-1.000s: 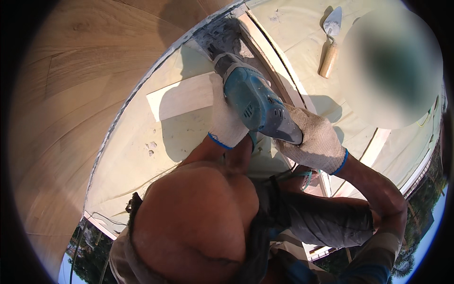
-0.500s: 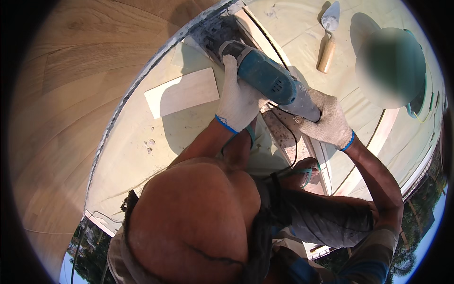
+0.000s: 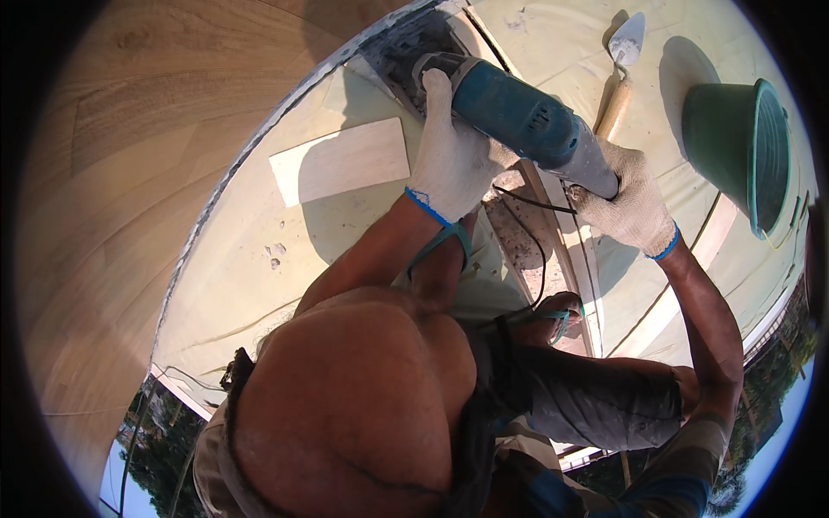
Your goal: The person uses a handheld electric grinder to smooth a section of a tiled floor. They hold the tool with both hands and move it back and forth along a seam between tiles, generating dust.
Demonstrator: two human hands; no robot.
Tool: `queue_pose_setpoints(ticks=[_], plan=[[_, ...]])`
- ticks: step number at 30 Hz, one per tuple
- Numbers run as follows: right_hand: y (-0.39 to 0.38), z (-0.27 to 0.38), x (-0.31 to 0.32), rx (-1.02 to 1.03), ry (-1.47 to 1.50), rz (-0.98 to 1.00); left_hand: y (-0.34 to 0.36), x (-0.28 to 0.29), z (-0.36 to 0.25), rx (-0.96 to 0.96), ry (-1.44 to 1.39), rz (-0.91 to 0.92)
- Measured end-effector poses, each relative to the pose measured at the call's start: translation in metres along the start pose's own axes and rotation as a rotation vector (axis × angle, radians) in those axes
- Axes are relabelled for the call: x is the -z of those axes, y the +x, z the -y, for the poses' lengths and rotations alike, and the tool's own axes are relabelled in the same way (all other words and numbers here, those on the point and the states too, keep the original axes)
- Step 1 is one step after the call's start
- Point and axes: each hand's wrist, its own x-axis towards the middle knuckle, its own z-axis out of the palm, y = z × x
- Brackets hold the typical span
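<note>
Head view: a person crouches over a pale floor, both gloved hands on a power tool.
Tool: blue angle grinder, its head at 12 o'clock against the floor's edge seam.
Left hand: clamped over the front of the grinder body, just behind the head.
Right hand: wrapped round the grey tail end at 2 o'clock, where the black cord leaves.
Handling: likely heavy, rigid, prone to kick; best gripped at body and tail, away from the disc.
Nearby: cut plank piece at 11 o'clock, trowel and green bucket towards 1 o'clock.
</note>
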Motion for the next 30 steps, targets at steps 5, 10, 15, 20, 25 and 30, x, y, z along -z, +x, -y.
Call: queue_pose_setpoints(ticks=[5,10,15,20,25,30], plan=[[0.022,0.008,0.006,0.030,-0.044,0.048,0.018,0.010,0.001,-0.124,-0.059,0.056],[0.044,0.025,-0.012,0.029,-0.179,0.086,0.019,0.029,-0.013,-0.010,-0.314,0.037],[0.013,0.039,-0.028,0.007,-0.132,-0.004,0.000,0.024,-0.014,-0.013,-0.232,0.032],[-0.039,0.029,-0.032,0.013,-0.030,-0.028,-0.032,0.025,0.015,0.082,-0.130,0.065],[-0.045,0.011,-0.042,0.021,-0.035,-0.038,-0.026,0.035,0.024,0.057,0.006,0.031],[-0.042,0.000,-0.040,-0.003,0.009,-0.046,-0.026,0.028,0.016,0.056,0.090,-0.002]])
